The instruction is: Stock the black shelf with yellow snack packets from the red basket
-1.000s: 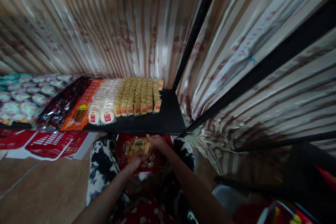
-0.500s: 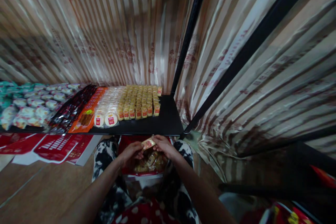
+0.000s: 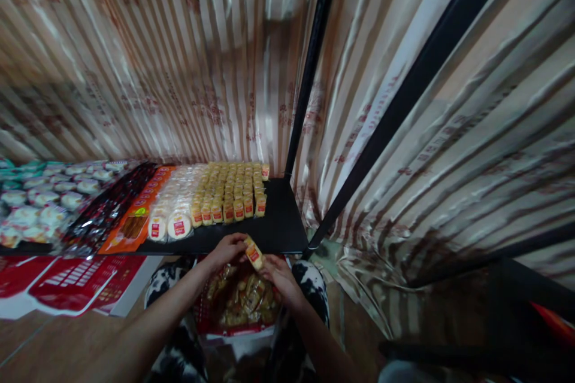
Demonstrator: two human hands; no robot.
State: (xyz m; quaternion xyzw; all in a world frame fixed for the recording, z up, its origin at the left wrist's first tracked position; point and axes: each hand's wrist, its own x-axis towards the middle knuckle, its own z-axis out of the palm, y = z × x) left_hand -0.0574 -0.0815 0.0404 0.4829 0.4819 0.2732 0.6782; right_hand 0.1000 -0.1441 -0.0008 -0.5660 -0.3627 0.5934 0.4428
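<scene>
A small yellow snack packet (image 3: 254, 252) with a red label is held between both hands at the front edge of a black shelf (image 3: 278, 230). My left hand (image 3: 227, 249) grips its upper end and my right hand (image 3: 279, 275) its lower end. Below the hands a red basket (image 3: 202, 317) full of similar packets rests on my lap. On the shelf stand rows of the same yellow packets (image 3: 231, 191), with bare shelf to their right.
Round white packets (image 3: 173, 224), an orange pack (image 3: 135, 221), dark packs (image 3: 105, 209) and green-white packets (image 3: 40, 203) fill the shelf leftward. A black upright (image 3: 305, 90) and striped curtain (image 3: 179, 84) stand behind. Red flattened boxes (image 3: 67, 275) lie on the floor at left.
Both hands came out of the basket with one yellow packet and lifted it to the shelf's front edge. The view tilted upward, showing the shelf above.
</scene>
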